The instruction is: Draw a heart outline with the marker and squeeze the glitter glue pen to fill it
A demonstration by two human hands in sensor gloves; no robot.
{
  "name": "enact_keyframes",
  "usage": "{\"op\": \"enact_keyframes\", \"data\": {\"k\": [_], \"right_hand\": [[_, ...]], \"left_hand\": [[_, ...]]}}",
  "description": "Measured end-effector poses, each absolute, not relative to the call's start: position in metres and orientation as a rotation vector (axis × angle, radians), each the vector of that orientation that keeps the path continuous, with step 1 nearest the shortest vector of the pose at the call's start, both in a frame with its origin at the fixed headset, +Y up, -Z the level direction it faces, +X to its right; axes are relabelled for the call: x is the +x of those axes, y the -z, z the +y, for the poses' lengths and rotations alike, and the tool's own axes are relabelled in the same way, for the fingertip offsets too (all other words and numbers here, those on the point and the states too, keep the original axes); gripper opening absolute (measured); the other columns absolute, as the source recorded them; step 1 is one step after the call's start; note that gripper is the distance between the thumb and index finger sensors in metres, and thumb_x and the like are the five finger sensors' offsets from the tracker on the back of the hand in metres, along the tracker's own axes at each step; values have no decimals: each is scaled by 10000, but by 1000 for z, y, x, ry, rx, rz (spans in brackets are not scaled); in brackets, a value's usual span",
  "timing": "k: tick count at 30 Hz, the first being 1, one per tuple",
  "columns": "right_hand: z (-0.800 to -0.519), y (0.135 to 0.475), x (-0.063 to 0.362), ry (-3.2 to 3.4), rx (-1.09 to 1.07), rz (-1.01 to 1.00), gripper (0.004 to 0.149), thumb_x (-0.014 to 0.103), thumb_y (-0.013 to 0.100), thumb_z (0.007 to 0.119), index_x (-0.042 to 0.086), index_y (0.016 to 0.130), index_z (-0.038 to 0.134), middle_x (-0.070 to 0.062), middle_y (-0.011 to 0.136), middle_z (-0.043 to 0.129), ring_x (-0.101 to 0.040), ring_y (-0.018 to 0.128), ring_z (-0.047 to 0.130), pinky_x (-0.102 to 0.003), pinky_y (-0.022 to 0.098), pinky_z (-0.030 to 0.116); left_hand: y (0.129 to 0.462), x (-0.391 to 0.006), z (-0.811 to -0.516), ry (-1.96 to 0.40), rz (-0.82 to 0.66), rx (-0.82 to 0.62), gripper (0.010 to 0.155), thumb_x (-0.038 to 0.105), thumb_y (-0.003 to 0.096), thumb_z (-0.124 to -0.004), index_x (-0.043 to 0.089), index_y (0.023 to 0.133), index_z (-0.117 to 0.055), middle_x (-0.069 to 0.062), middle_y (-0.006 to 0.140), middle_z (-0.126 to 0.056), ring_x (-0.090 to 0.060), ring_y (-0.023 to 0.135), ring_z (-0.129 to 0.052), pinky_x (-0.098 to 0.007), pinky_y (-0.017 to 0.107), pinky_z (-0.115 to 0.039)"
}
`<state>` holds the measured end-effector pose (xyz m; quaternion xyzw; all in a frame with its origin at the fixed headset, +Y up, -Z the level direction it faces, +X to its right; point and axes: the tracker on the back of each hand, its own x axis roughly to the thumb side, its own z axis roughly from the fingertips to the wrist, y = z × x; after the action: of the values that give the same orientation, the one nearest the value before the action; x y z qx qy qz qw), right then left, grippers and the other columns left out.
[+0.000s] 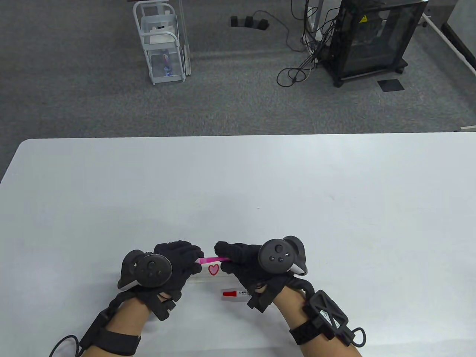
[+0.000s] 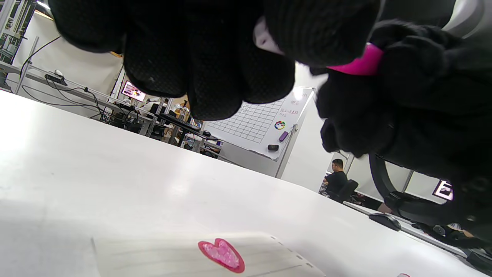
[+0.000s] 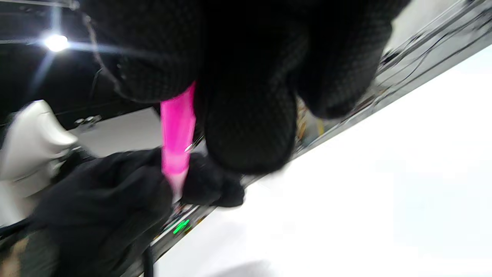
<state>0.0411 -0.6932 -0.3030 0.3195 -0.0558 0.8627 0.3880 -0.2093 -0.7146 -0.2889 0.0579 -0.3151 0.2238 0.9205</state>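
Note:
A pink glitter glue pen (image 1: pixel 212 259) is held level above the paper (image 1: pixel 208 278), between both hands. My right hand (image 1: pixel 232 256) grips its pink barrel (image 3: pixel 177 127). My left hand (image 1: pixel 186 256) pinches the pen's pale tip end (image 2: pixel 265 38). Below them on the paper lies a red heart outline (image 1: pixel 213 269) filled with pink glitter (image 2: pixel 223 254). A red-capped marker (image 1: pixel 234 293) lies on the table just below the heart, by my right wrist. Whether a cap sits on the glue pen's tip is hidden by my left fingers.
The white table (image 1: pixel 260 193) stretches far beyond the hands. On the floor behind stand a white wire cart (image 1: pixel 161 41) and a black cabinet (image 1: pixel 372 37) with cables.

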Motion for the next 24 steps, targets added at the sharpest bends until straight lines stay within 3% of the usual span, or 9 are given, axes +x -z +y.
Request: {"op": "enact_keyframes", "data": {"k": [2, 4, 6, 8, 9, 11, 17, 22, 24], "right_hand": [[-696, 305, 40, -2245, 769, -112, 592, 420, 408, 776, -71, 719, 884, -111, 466, 1087, -105, 210, 1152, -396, 380, 944], [-699, 307, 41, -2289, 731, -86, 622, 485, 425, 702, -43, 660, 930, -99, 398, 1097, -119, 141, 1132, -414, 336, 936], [-699, 304, 44, -2281, 731, -134, 646, 507, 431, 692, -20, 743, 895, -133, 506, 1078, -165, 253, 1142, -449, 388, 906], [-696, 302, 42, -2218, 786, -165, 730, 463, 404, 811, 11, 963, 683, -185, 823, 921, -262, 555, 1087, -518, 510, 833], [-694, 302, 42, -2199, 816, -120, 669, 389, 409, 854, 73, 976, 689, -160, 847, 902, -250, 598, 1065, -512, 531, 827], [-693, 302, 41, -2198, 856, -107, 546, 316, 404, 883, 67, 885, 812, -146, 746, 984, -192, 521, 1115, -464, 506, 872], [-697, 304, 43, -2216, 781, -174, 536, 339, 389, 868, -11, 796, 873, -143, 584, 1069, -135, 351, 1164, -403, 448, 936], [-701, 306, 43, -2243, 749, -188, 549, 352, 400, 876, 35, 846, 839, -136, 667, 1038, -168, 442, 1147, -437, 463, 901], [-701, 309, 46, -2334, 698, -209, 648, 390, 401, 859, 28, 926, 745, -194, 771, 970, -245, 539, 1111, -492, 492, 854]], "left_hand": [[288, -208, -714, -436, -650, 125, 482, 440, 456, -751, 153, 825, -869, -110, 898, -977, -375, 867, -876, -586, 610, -673], [290, -210, -714, -441, -643, 125, 482, 443, 453, -750, 158, 822, -877, -105, 896, -983, -374, 866, -878, -586, 609, -674], [290, -211, -715, -457, -640, 125, 482, 445, 454, -757, 158, 824, -874, -108, 897, -981, -376, 865, -877, -587, 609, -672], [291, -211, -714, -455, -634, 126, 481, 445, 456, -756, 156, 821, -875, -110, 894, -982, -377, 862, -879, -586, 607, -674], [290, -211, -714, -454, -633, 127, 481, 446, 456, -755, 155, 821, -875, -108, 894, -982, -377, 860, -881, -585, 607, -675], [290, -211, -714, -455, -636, 126, 482, 447, 454, -759, 156, 820, -875, -114, 892, -984, -379, 860, -881, -585, 606, -676], [287, -210, -711, -418, -629, 199, 483, 453, 456, -777, 150, 820, -876, -129, 895, -980, -389, 856, -880, -586, 603, -677], [285, -209, -707, -288, -627, 281, 471, 461, 446, -817, 172, 809, -892, -104, 892, -992, -372, 852, -896, -577, 602, -692], [291, -214, -709, -229, -597, 280, 464, 454, 443, -831, 177, 809, -898, -103, 900, -989, -376, 860, -889, -579, 606, -688]]}}
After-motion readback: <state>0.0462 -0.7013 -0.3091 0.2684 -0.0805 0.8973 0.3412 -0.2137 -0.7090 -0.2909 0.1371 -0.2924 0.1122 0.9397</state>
